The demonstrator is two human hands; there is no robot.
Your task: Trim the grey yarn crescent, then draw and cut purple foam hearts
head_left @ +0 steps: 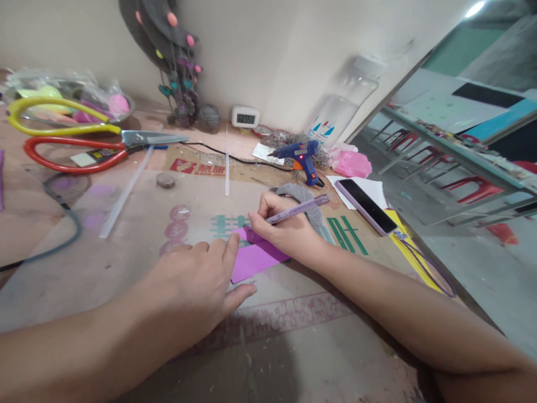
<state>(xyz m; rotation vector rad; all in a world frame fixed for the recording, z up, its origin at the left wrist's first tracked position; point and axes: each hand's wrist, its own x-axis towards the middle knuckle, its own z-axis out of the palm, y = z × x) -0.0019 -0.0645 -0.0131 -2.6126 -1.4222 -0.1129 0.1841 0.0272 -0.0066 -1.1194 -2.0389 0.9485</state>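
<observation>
With right hand [291, 230] clamped on pen [300, 209], spread left hand [197, 277] at edge of purple card [255, 262]; needed steady pressure against slipping.

A craft workshop, judging by the glue gun [298, 152], scissors [140, 138] and yarn ball [209, 118].

Pale, plain wall [260, 61] stands behind the tabletop [79, 280] and ends at right in an edge that appears slanted in this view, past which a further area opens. There: grey floor [465, 263] with a red scrap [502, 233] lying on it, a long far table [455, 149] on thin legs, its top littered with small items, and red stools [478, 184] beneath. One bright light [475, 9] at upper right; a green patch [465, 49] shows on the far side.
</observation>
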